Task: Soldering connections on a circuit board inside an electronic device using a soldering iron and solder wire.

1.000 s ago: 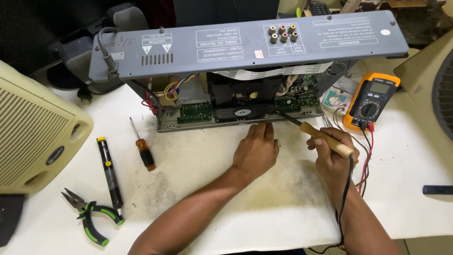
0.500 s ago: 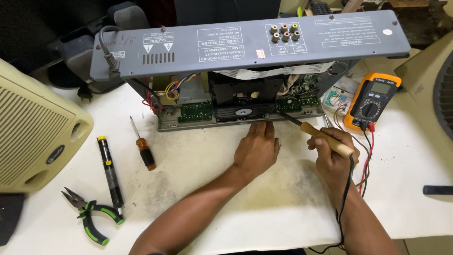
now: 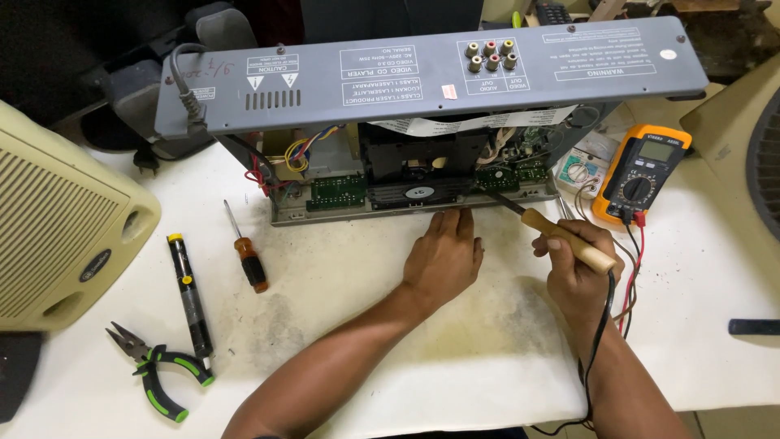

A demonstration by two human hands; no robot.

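1. One white counter [image 3: 487,382], stained in the middle, carries everything in view.
2. An opened disc player [image 3: 422,122] sits at the far side, its grey rear panel tipped up toward the camera, with green circuit boards and coloured wires exposed beneath.
3. A cream ribbed casing [image 3: 57,228] lies at the left edge.
4. The left hand [image 3: 443,256] rests flat on the counter, fingers loose and holding nothing, fingertips touching the player's front lip.
5. The right hand [image 3: 577,272] is clenched around the wooden handle of a soldering iron [image 3: 561,236]; its dark tip reaches into the player near the right-hand board (the exact contact point is too small to tell), and its black cord trails down past the wrist.
6. An orange multimeter [image 3: 642,175] stands just right of the player, red and black leads running off it.
7. A black desoldering pump [image 3: 189,297] lies left of centre.
8. Green-handled pliers [image 3: 154,370] lie near the front left.
9. An orange-handled screwdriver [image 3: 248,256] lies beside the pump.
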